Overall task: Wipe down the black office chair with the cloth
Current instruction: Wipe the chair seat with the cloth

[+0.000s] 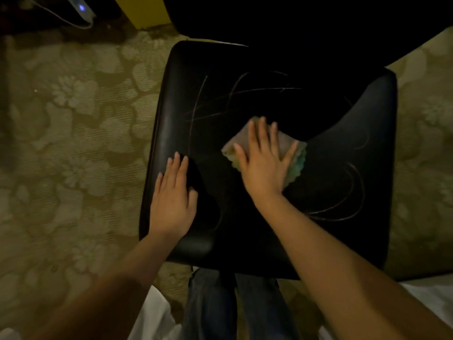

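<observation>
Right hand (263,165) presses flat, fingers spread, on the folded pale green-edged cloth (293,158) mid-seat of the black leatherette office chair (245,94); left hand (171,202) lies open, bracing near-left – risk: cloth slips, chair rolls

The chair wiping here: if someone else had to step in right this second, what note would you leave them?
Right hand: flat, fingers spread, pressing the cloth onto the middle of the chair seat. It presses the cloth rather than gripping it.
Left hand: empty, open, resting on the seat's left side, apparently steadying it.
Done: cannot tell how much is wiped; thin pale curved lines show across the seat.
Left: probably the rest of the seat, its edges, and the backrest, which is too dark to judge.
</observation>
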{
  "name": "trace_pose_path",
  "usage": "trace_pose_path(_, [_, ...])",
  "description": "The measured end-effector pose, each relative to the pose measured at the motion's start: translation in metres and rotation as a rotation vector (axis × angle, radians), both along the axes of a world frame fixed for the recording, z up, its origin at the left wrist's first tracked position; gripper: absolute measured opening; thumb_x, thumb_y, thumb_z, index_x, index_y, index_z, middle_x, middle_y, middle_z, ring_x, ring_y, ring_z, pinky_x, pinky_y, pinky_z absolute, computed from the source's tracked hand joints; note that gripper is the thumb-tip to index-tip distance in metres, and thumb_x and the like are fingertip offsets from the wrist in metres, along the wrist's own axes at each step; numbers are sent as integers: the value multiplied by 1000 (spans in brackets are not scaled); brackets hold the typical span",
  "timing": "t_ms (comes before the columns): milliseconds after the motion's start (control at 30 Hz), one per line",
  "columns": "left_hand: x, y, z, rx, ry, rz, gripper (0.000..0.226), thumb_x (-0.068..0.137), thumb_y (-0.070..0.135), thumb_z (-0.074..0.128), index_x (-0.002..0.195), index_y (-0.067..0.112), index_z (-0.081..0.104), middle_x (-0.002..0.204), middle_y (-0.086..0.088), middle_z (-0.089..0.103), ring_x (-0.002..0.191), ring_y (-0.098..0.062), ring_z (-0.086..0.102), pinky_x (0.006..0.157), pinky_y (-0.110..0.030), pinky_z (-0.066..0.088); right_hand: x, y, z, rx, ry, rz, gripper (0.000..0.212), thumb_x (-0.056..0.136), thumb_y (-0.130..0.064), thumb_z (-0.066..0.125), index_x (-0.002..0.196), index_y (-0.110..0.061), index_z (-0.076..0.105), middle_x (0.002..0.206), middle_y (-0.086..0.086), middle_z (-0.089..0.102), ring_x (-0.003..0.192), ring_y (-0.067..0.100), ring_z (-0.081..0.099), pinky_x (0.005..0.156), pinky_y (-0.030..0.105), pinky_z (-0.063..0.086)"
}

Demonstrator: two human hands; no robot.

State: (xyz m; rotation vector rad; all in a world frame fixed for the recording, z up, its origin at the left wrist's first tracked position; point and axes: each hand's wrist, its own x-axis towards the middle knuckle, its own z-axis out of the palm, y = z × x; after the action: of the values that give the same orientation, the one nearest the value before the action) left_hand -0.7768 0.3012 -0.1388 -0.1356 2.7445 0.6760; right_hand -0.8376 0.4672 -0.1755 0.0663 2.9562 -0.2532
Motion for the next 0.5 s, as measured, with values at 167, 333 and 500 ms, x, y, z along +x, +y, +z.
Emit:
trace_pose_path(167, [29, -25, -4, -49, -9, -15, 69, 82, 41, 14, 145, 13, 14, 155, -3, 10, 137, -5, -4, 114, -31, 1, 64, -71, 1, 35, -63, 442, 58, 93, -42, 10, 148, -23, 4, 157, -3, 1, 144, 18, -1, 108, 62, -5])
trace_pose_path(333, [56, -30, -7, -118, -71, -63, 73, 79, 43, 10, 145, 13, 8, 150, 4, -6, 137, -8, -10, 113, -31, -2, 120, -12, -3, -36, -34, 684, 55, 92, -41, 27, 144, -23, 20, 150, -3, 20, 139, 17, 20, 109, 54, 10])
trace_pose_path(500, [71, -27, -11, -159, -91, -78, 68, 81, 44, 7, 141, 16, -9, 150, 4, -13, 138, -11, -16, 113, -33, -7, 57, -21, 3, 19, -48, 204, 53, 97, -41, 13, 146, -25, 3, 156, -3, 3, 143, 17, 1, 110, 56, -5])
